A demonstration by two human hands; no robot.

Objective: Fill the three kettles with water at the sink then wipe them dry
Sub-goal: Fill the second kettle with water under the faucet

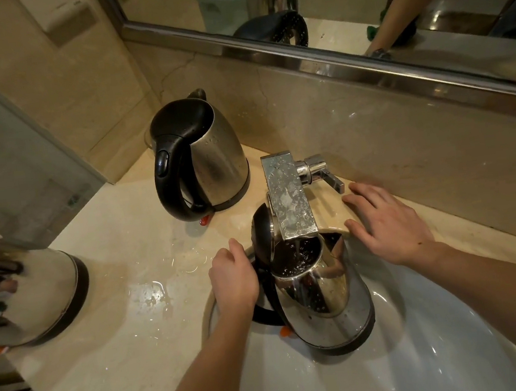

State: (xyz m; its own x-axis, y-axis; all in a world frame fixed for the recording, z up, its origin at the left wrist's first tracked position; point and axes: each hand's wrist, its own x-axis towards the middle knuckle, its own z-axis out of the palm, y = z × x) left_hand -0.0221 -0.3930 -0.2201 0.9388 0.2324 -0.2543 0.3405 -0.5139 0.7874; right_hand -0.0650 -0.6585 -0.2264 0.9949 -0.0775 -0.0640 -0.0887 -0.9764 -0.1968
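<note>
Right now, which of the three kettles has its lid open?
The kettle in the sink, under the faucet, held by the left hand: lid up, water running in. The back kettle is shut; the left-edge kettle shows no lid.

No legible txt, labels or nos. anywhere, incl. kettles [213, 155] & tap [289, 198].
</note>
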